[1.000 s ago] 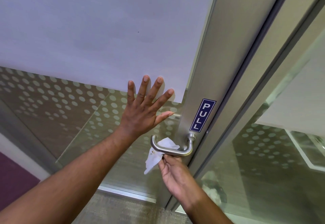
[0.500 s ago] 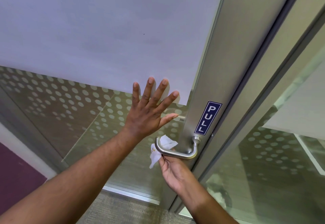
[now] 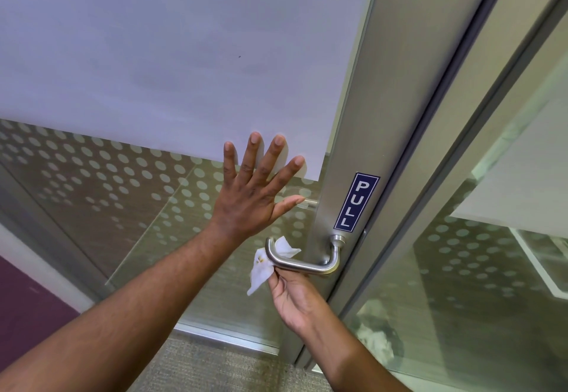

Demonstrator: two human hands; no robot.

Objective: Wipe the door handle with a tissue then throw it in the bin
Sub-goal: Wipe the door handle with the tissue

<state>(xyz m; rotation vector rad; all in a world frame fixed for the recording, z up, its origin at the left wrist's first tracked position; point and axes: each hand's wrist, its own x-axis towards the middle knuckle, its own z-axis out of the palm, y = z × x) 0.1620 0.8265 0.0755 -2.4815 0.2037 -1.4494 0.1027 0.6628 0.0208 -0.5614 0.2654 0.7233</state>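
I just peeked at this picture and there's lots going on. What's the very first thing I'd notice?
Probably the left hand, spread flat with fingers wide on the glass door, right in the middle. Just below it, the right hand pinches a crumpled white tissue against the silver door handle. A blue PULL sign sits on the metal frame just above the handle.

Glass door (image 3: 190,53) before me, bearing steel handle (image 3: 302,264), blue PULL sign (image 3: 356,201), left hand (image 3: 255,194) flat against it.
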